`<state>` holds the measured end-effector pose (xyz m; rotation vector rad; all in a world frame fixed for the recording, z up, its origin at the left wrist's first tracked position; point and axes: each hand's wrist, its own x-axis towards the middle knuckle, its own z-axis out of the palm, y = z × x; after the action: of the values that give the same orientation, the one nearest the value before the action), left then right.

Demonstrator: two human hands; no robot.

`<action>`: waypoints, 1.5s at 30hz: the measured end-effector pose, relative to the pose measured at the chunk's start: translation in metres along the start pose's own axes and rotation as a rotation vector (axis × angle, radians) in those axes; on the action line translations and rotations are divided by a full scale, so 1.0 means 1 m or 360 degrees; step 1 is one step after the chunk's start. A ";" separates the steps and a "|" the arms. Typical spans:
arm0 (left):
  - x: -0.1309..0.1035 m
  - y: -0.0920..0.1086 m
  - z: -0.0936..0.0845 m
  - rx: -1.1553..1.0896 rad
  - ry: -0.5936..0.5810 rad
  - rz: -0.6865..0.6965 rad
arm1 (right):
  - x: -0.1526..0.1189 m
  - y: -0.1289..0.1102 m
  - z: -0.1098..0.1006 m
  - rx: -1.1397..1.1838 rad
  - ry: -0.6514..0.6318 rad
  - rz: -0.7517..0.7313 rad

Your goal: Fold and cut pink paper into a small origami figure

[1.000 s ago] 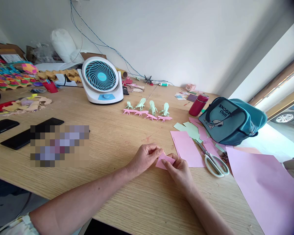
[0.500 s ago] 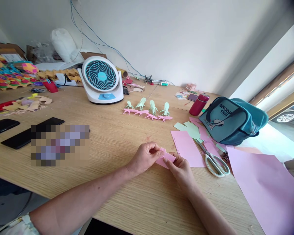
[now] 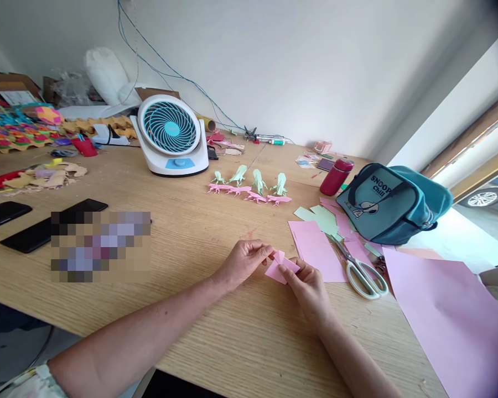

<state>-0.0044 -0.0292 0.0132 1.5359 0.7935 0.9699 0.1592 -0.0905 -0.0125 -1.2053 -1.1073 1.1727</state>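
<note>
Between my hands is a small piece of folded pink paper (image 3: 283, 272) with a raised flap at its top. My right hand (image 3: 309, 287) grips its right side, the thumb pressed flat on the front and the fingers behind. At the upper left corner, my left hand (image 3: 249, 262) is closed with thumb and forefinger pinched at the flap's edge. Just right of my right hand lie flat pink paper sheets (image 3: 315, 249). Beyond my hands stands a row of folded green paper figures (image 3: 258, 181) behind a row of pink paper figures (image 3: 257, 197).
Scissors (image 3: 361, 273) with white handles lie at the right, near a large pink sheet (image 3: 448, 315). Behind them are a teal bag (image 3: 385, 207) and a red bottle (image 3: 336, 177). A fan (image 3: 172, 135) stands at the back, and dark flat objects (image 3: 58, 221) lie left.
My left thumb and fingers have shifted from the front of the paper to its upper left edge, uncovering the flap. My right hand keeps its grip.
</note>
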 end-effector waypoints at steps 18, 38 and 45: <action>0.004 -0.005 0.003 -0.0253 -0.0009 -0.0001 | 0.002 -0.001 0.000 -0.0047 -0.0064 -0.0059; -0.003 -0.008 0.006 -0.0166 -0.0102 0.0047 | -0.003 -0.015 -0.017 -0.0814 0.0317 -0.1238; -0.008 0.014 0.003 -0.0705 -0.0361 -0.0243 | -0.006 -0.022 -0.019 -0.1129 0.0378 -0.1440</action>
<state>-0.0057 -0.0403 0.0258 1.1563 0.4857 0.7785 0.1788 -0.0984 0.0084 -1.0868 -1.6836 -0.0727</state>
